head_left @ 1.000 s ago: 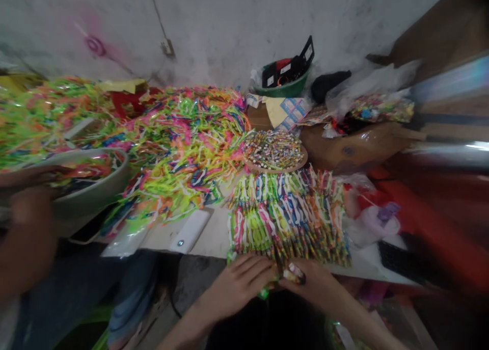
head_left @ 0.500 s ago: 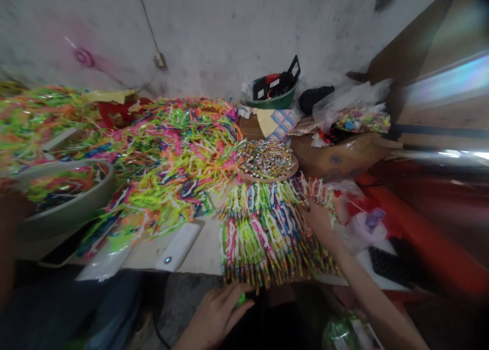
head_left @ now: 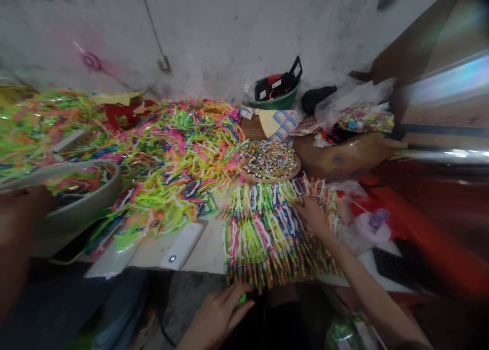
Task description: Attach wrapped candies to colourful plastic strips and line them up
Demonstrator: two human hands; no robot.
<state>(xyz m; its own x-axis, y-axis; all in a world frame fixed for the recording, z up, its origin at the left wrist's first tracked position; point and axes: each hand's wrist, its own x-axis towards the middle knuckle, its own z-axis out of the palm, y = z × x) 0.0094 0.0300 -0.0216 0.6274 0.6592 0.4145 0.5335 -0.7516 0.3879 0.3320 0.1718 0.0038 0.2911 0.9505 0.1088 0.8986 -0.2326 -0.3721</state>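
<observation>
My right hand (head_left: 312, 212) reaches out over a flat layer of colourful packed stick toys (head_left: 271, 227) on the white table (head_left: 208, 243), fingers spread and resting on the packs near their far right part. My left hand (head_left: 219, 314) stays low at the table's front edge, just below the near ends of the packs, fingers curled round a small green piece (head_left: 240, 300). A round wooden tray (head_left: 267, 160) of small patterned pieces lies just beyond the packs.
A big heap of neon plastic toys (head_left: 171, 146) covers the table's left. Another person's hand (head_left: 23, 207) holds a grey bowl (head_left: 76, 197) at far left. A white power bank (head_left: 182, 245), a green basket (head_left: 277, 92), bags and a brown box (head_left: 344, 151) sit around.
My right hand left my left hand at the front edge and reached forward onto the far right of the packs. My left hand dropped lower, keeping the green piece.
</observation>
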